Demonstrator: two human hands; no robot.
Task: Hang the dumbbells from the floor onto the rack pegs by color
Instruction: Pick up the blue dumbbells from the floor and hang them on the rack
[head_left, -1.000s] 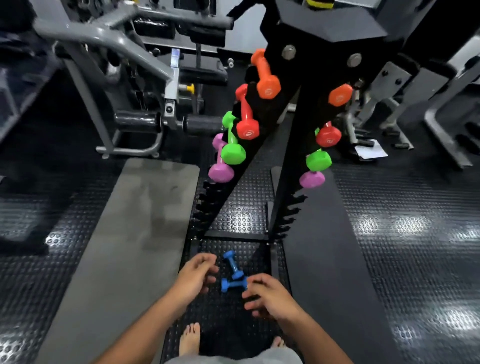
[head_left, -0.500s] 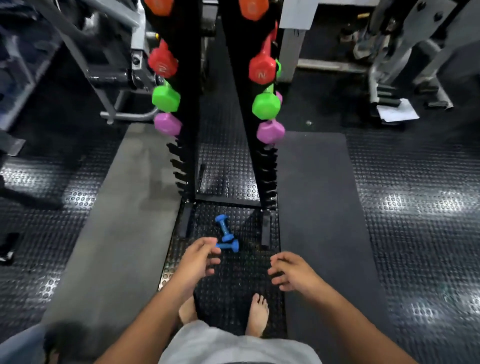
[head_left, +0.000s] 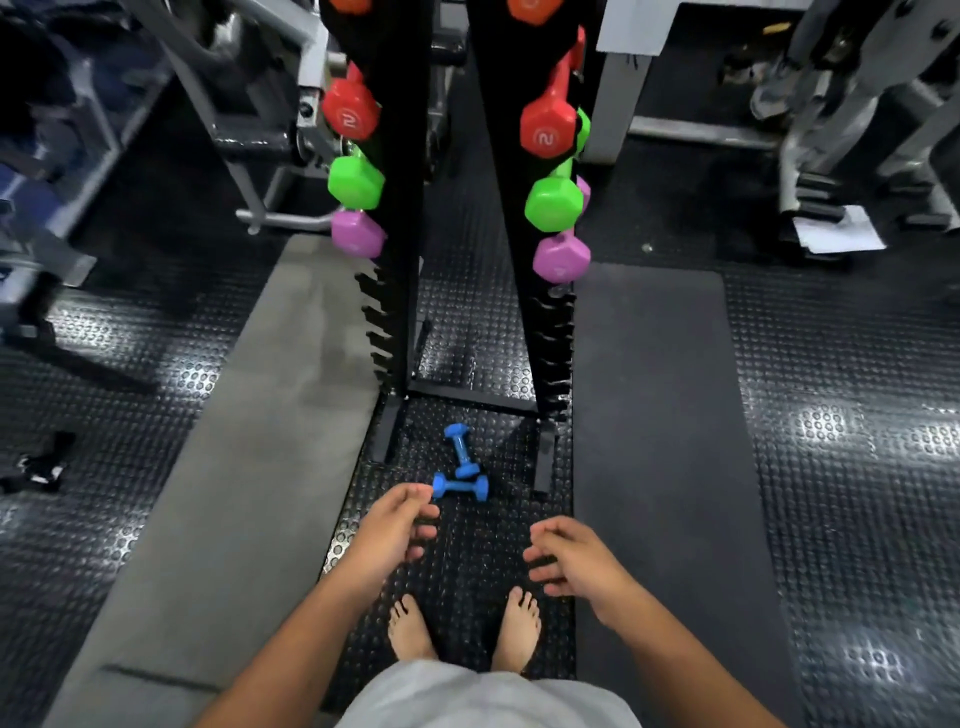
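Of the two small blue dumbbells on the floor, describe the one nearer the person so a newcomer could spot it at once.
Find the tall black dumbbell rack and follow it down to the black studded rubber floor by its feet. Two small blue dumbbells lie there in a T. The nearer blue dumbbell lies crosswise, just beyond the left hand; the farther blue dumbbell points toward the rack.

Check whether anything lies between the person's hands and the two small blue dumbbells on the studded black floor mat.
Nothing visible does. The two small blue dumbbells lie crossed on bare mat just ahead of the left hand; the right hand hovers farther back, equally unobstructed.
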